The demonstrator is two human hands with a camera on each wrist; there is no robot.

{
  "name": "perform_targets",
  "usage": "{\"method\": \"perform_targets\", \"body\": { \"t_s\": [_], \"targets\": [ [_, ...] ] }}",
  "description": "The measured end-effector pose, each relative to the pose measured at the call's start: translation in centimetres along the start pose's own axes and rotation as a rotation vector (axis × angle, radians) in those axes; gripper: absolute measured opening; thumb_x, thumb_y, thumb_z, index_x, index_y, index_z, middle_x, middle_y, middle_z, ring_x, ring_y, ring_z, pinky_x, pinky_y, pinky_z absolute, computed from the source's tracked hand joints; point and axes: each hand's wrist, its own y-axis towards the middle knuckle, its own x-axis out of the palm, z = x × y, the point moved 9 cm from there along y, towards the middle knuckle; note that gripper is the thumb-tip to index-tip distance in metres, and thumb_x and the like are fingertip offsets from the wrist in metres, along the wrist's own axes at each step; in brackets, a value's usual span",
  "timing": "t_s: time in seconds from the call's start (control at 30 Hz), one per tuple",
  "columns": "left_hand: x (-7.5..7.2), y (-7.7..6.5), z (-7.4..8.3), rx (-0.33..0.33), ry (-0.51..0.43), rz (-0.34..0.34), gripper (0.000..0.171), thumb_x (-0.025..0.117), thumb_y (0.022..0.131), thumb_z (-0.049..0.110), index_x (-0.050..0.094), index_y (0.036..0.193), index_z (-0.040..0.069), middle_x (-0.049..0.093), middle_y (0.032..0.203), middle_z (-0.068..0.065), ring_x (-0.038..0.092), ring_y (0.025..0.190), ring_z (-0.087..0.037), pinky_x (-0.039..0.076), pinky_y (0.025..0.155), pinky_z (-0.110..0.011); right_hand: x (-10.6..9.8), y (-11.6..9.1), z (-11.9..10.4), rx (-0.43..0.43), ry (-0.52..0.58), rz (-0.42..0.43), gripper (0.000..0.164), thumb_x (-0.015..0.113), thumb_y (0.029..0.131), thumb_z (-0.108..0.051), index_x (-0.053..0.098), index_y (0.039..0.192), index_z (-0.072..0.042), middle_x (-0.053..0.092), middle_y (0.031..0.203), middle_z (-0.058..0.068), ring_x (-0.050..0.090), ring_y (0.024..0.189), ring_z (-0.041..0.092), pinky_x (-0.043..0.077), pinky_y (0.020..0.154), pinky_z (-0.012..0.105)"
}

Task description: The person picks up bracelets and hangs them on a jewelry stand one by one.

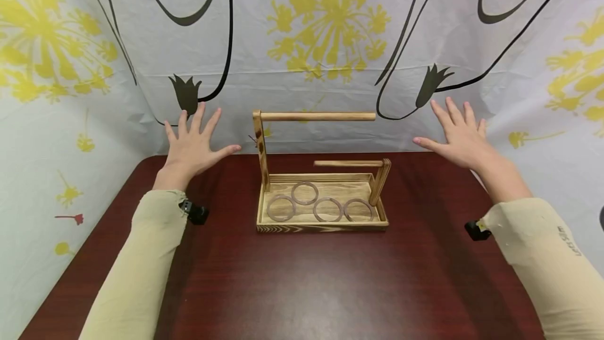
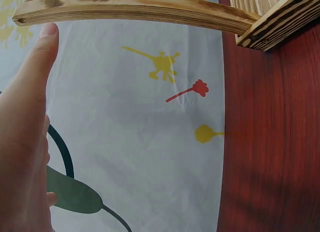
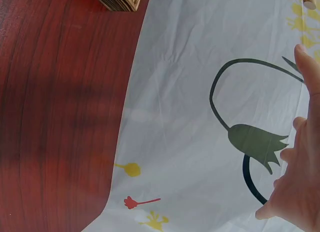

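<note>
In the head view a wooden rack (image 1: 323,228) with a shallow tray base stands toward the back of the table. A tall post on its left carries a long horizontal rod (image 1: 318,116); a shorter post on the right holds a lower rod (image 1: 348,163) pointing left. Several translucent rings (image 1: 304,193) lie flat in the tray. My left hand (image 1: 190,147) is raised to the left of the rack, fingers spread, holding nothing. On the other side my right hand (image 1: 460,135) is held up likewise, fingers apart and touching nothing.
The dark red wooden table (image 1: 321,282) stretches in front of the rack. A white cloth (image 1: 245,56) printed with yellow flowers and dark stems hangs behind it and along both sides. Each sleeve cuff carries a small black device (image 1: 194,212).
</note>
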Motion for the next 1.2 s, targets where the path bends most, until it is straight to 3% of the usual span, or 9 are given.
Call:
{"method": "perform_targets", "body": {
  "t_s": [0.33,1.2],
  "targets": [
    [0.0,0.1,0.4,0.012,0.009,0.001,0.102,0.044,0.082,0.086,0.005,0.161,0.034,-0.01,0.169,-0.007,-0.003,0.152,-0.05,-0.005,0.112,-0.079,0.1,-0.1,-0.3,-0.029,-0.006,0.014,0.095,0.051,0.093,-0.066,-0.007,0.16,-0.03,-0.015,0.168,0.006,-0.022,0.152,0.038,-0.011,0.103,0.085],
    [-0.7,0.5,2.8,0.061,-0.022,0.029,0.102,0.047,0.083,0.084,0.004,0.161,0.033,-0.007,0.17,-0.003,-0.001,0.153,-0.047,-0.004,0.116,-0.075,0.0,-0.9,-1.5,-0.07,0.008,0.028,0.094,0.054,0.094,-0.063,-0.002,0.161,-0.029,-0.014,0.168,0.007,-0.02,0.153,0.04,-0.011,0.107,0.082]
  ]
}}
